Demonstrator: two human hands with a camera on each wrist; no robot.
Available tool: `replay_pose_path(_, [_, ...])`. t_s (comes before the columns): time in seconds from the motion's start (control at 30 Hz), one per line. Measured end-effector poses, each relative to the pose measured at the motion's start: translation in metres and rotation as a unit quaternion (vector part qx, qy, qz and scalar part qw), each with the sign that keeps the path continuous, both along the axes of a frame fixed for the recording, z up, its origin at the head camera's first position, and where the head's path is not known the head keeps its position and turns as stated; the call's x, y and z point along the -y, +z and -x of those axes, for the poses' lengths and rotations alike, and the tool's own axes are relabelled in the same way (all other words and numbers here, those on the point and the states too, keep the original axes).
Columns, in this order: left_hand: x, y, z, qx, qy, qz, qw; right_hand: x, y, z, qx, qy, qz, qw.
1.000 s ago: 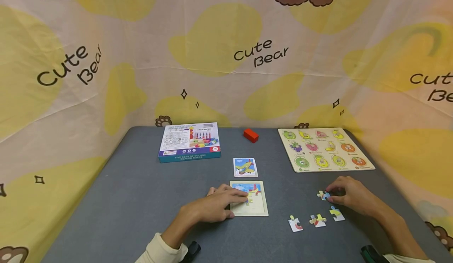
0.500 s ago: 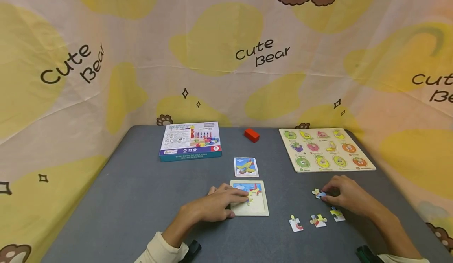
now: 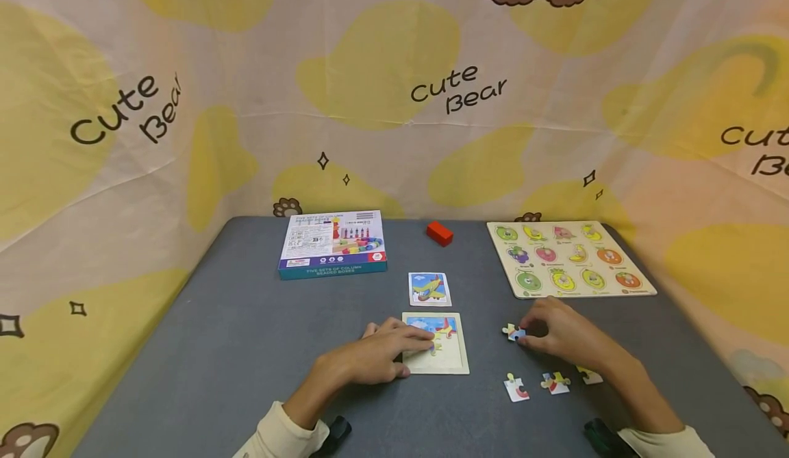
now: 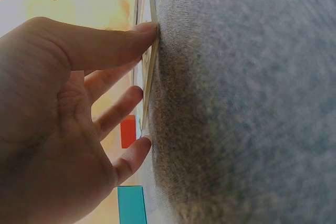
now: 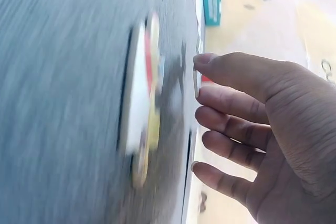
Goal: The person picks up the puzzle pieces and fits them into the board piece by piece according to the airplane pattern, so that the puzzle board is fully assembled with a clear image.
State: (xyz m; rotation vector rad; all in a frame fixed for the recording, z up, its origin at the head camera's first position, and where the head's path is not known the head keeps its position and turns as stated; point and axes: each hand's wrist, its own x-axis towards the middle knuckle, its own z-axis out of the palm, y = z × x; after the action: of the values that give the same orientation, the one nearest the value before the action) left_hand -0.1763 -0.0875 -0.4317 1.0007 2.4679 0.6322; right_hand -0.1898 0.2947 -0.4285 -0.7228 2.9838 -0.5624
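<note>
1. Right hand: forearm slanting inward, grip clamped on a puzzle piece between thumb and forefinger, right of the puzzle tray.
2. Left hand: grip apart, fingers spread across the tray's left side.
3. Inside, picture pieces line the far edge.

Right hand pinches puzzle piece, apparently off table; left hand on puzzle board.
</note>
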Motion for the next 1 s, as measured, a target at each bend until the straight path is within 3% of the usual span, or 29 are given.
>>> replay_pose_path(0.3, [0.002,-0.009,0.003,-0.011,-0.007,-0.021,0.9997,0.036,-0.002,0.005,0.01,0.023,0.001,0.9997])
replay_pose_path(0.47, [-0.002,0.0,-0.001,0.002,0.008,0.005,1.0,0.053,0.0,0.005,0.018,0.024,-0.01,0.9995])
replay_pose_path(1.0, [-0.001,0.002,-0.001,-0.001,0.005,0.008,1.0,0.087,-0.001,0.01,0.013,0.065,-0.012,0.9977])
